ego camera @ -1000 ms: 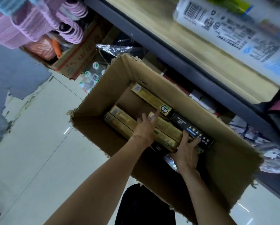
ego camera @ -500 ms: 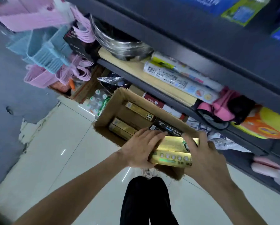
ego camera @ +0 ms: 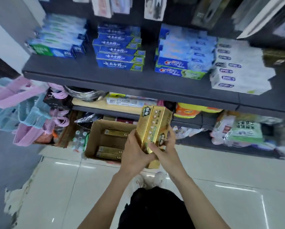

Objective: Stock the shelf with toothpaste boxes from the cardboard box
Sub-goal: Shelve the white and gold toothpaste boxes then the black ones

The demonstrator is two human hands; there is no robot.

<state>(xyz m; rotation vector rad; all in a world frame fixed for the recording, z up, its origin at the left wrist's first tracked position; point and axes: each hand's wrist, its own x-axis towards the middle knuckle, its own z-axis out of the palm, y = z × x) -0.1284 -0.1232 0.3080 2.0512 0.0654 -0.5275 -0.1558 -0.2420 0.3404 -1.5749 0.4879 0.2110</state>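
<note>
A bundle of gold toothpaste boxes [ego camera: 152, 128] stands on end in front of me, held between both hands. My left hand [ego camera: 135, 154] grips its lower left side and my right hand [ego camera: 165, 149] wraps the lower right. Below, on the tiled floor, the open cardboard box [ego camera: 93, 139] still holds more gold toothpaste boxes [ego camera: 110, 152]. Above is the dark shelf [ego camera: 121, 76] with stacks of blue toothpaste boxes [ego camera: 120, 52] and white ones [ego camera: 234, 71].
Pink and blue plastic hangers [ego camera: 25, 113] hang at the left. Lower shelves hold a metal bowl [ego camera: 83, 93], bagged goods [ego camera: 241, 129] and orange packs [ego camera: 188, 109]. A bare stretch of shelf lies between the left blue-green stack [ego camera: 55, 45] and the blue boxes.
The gold boxes came out of the cardboard box in both hands, rose, and turned from lying flat to standing on end. My view lifted from the box to the toothpaste shelf.
</note>
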